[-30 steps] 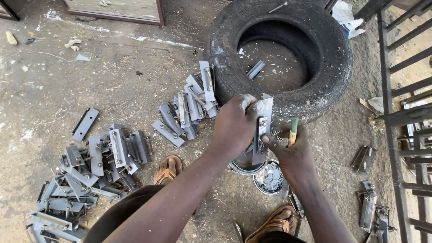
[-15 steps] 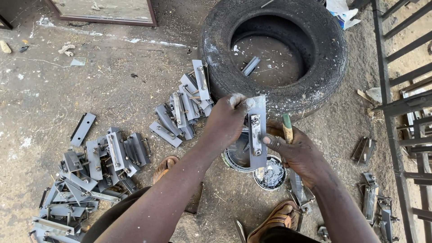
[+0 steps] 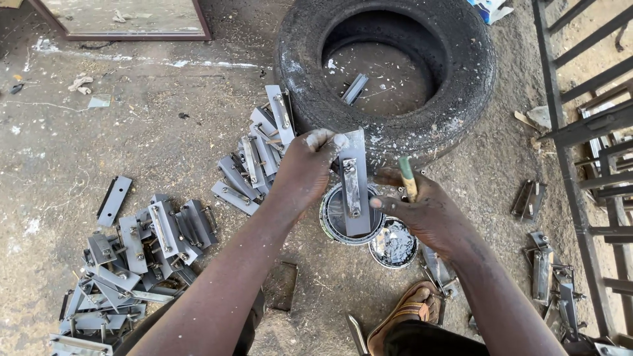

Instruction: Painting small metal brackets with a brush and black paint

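Note:
My left hand (image 3: 304,169) grips the top end of a grey metal latch plate (image 3: 354,188) and holds it upright over an open round paint tin (image 3: 330,221). My right hand (image 3: 425,212) is closed on a paintbrush handle (image 3: 407,178) with a green and yellow shaft, right beside the plate; its bristles are hidden behind the hand. A second tin, or a lid, smeared with silver-grey paint (image 3: 393,245) lies just below the right hand.
A worn black tyre (image 3: 389,125) lies behind the hands with one plate (image 3: 355,88) inside it. Grey plates lean against the tyre (image 3: 260,155) and lie heaped at lower left (image 3: 132,254). More plates (image 3: 547,273) sit at right by a dark metal grille (image 3: 593,132). My sandalled foot (image 3: 409,316) is below.
The camera has shifted a little, and both hands have stayed over the tin. The plate stands more upright in the left hand, and the brush has come closer to its right edge.

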